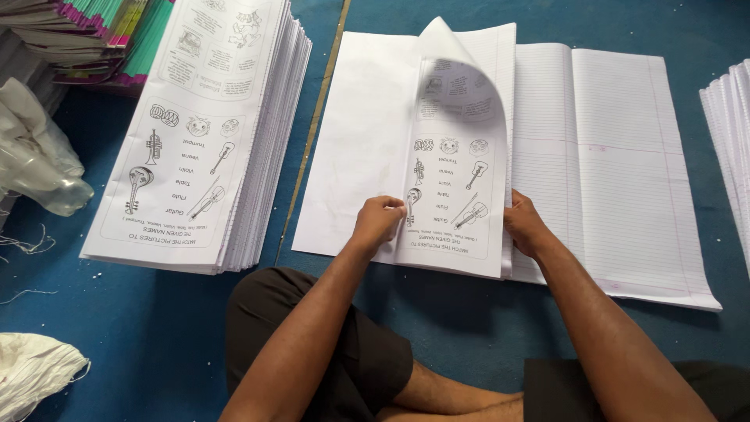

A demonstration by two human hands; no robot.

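My left hand (379, 220) pinches the near left edge of a printed sheet (457, 191) showing drawings of musical instruments. The sheet's far end curls up and over toward me. My right hand (525, 225) rests on the sheet's right edge, where it meets a stack of ruled paper (617, 156). A blank white sheet (363, 133) lies flat under and left of the printed one.
A tall pile of the same printed sheets (207, 125) stands at left on the blue floor (156, 344). Coloured-edged notebooks (94, 31) sit at top left, clear plastic (35, 156) at far left, a white bag (35, 371) at bottom left, another paper stack (730, 141) at right. My crossed legs are below.
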